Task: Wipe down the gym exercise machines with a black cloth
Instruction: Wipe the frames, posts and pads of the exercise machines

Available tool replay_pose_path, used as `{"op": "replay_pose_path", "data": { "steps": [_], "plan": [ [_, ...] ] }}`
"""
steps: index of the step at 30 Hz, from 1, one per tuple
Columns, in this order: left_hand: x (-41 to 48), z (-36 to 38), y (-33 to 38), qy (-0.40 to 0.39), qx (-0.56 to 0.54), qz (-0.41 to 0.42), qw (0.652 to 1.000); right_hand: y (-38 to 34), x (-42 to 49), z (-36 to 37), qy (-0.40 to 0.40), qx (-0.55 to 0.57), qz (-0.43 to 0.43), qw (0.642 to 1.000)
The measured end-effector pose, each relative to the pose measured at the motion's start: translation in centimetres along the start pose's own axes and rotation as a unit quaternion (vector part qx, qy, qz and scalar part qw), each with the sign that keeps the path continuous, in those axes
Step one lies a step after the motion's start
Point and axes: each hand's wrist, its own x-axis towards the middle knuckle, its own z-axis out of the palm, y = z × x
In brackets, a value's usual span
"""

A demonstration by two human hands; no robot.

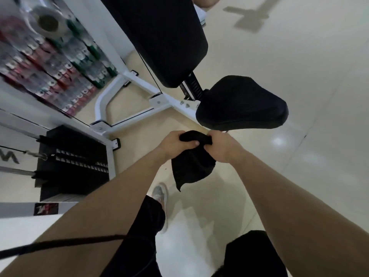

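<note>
A black cloth hangs between my two hands in the middle of the view. My left hand grips its upper edge from the left, and my right hand pinches the same edge from the right. Most of the cloth droops below them to a point. Just beyond my hands is the black padded seat of a white-framed exercise machine. Its long black back pad rises above the seat. The cloth touches neither pad.
A black weight stack with a cable stands at the left inside the white frame. A blurred rack of coloured items fills the upper left. Pale glossy floor spreads to the right. My shoe and dark trousers are below.
</note>
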Motion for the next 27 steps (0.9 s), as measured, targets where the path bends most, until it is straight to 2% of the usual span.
{"op": "replay_pose_path", "data": {
  "steps": [2, 5, 7, 9, 13, 16, 20, 24, 27],
  "plan": [
    [3.8, -0.3, -2.7, -0.043, 0.019, -0.01, 0.999, 1.1, 3.7, 3.0, 0.01, 0.002, -0.008, 1.0],
    [9.4, -1.4, -7.3, -0.087, 0.127, -0.043, 0.987, 2.6, 9.1, 8.1, 0.014, -0.001, -0.027, 1.0],
    [13.1, -2.3, -10.2, -0.069, 0.197, -0.053, 0.977, 3.5, 12.5, 11.4, 0.015, -0.017, -0.046, 0.999],
    [16.3, -2.9, -12.6, -0.028, 0.193, -0.044, 0.98, 4.4, 15.8, 14.1, 0.025, -0.035, -0.055, 0.998],
    [22.6, -3.2, -16.1, 0.056, 0.067, -0.029, 0.996, 5.6, 22.4, 18.0, 0.11, 0.015, -0.054, 0.992],
    [27.9, -3.0, -17.7, 0.156, -0.042, 0.002, 0.987, 6.4, 27.6, 20.4, 0.177, 0.122, -0.02, 0.976],
    [34.7, -2.0, -18.1, 0.233, -0.205, 0.021, 0.951, 8.6, 32.8, 23.1, 0.184, 0.215, 0.041, 0.958],
    [40.0, -0.5, -16.2, 0.289, -0.321, 0.046, 0.901, 11.2, 35.8, 24.8, 0.183, 0.218, 0.075, 0.956],
    [42.4, 0.7, -15.8, 0.325, -0.379, 0.027, 0.866, 12.7, 37.0, 25.0, 0.195, 0.206, 0.082, 0.956]
  ]
}}
